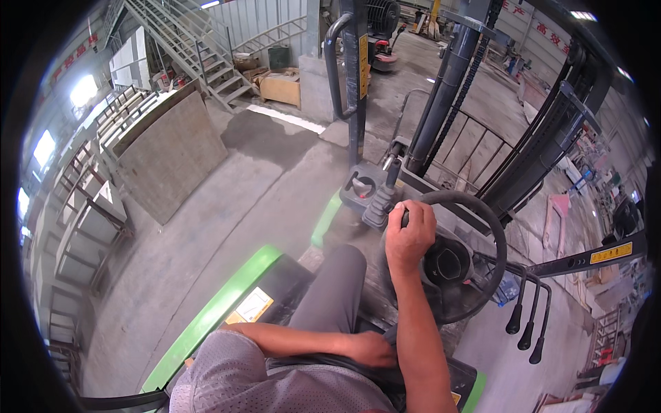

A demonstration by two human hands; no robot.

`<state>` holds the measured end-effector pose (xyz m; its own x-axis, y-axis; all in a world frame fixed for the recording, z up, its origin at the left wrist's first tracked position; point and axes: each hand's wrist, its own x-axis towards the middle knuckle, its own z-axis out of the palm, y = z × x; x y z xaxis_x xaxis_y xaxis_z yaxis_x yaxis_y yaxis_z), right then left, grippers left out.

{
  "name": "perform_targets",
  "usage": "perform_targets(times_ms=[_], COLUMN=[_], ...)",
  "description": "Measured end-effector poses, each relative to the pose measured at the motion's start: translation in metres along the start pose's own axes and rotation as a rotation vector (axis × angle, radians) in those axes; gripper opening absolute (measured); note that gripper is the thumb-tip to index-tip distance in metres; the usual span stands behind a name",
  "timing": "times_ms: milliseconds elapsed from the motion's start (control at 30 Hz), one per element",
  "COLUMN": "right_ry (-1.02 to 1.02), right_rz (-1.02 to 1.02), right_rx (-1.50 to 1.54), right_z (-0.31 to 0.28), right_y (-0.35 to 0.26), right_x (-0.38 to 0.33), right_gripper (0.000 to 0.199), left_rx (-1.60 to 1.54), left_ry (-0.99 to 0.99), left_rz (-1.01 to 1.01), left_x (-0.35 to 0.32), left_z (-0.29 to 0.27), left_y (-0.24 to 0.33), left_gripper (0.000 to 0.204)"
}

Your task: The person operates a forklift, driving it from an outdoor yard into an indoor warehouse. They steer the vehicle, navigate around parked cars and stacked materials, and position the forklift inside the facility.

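I sit in the seat of a green forklift (227, 306). My right hand (410, 235) is closed around the top left rim of the black steering wheel (490, 227), possibly on a knob there. My left forearm lies across my lap in grey trousers. My left hand (372, 348) rests by my right thigh against a dark strap or seat edge, fingers curled; whether it grips anything is hidden. A black lever with a rubber boot (381, 199) stands just left of the wheel.
Three black control levers (529, 323) hang right of the wheel. The mast with chains (451, 82) rises ahead. A large grey slab (169, 155) leans on racks at the left. A metal staircase (206, 55) and a wooden crate (281, 88) stand beyond on the concrete floor.
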<state>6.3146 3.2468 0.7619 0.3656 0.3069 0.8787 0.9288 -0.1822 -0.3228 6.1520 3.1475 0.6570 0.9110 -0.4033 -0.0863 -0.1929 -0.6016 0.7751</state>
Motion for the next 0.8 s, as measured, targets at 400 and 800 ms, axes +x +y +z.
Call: perform_targets(times_ms=[400, 800], right_ry=[-0.068, -0.18], right_rz=[0.018, 0.039], right_rx=[0.047, 0.208], right_z=[0.067, 0.121], right_y=[0.139, 0.237], right_x=[0.067, 0.08], right_gripper=[0.011, 0.018], left_rx=[-0.092, 0.014], left_ry=[0.383, 0.234], left_rz=[-0.674, -0.589], left_x=[0.229, 0.325], left_z=[-0.006, -0.13], left_y=[-0.246, -0.32], left_gripper=[0.036, 0.039])
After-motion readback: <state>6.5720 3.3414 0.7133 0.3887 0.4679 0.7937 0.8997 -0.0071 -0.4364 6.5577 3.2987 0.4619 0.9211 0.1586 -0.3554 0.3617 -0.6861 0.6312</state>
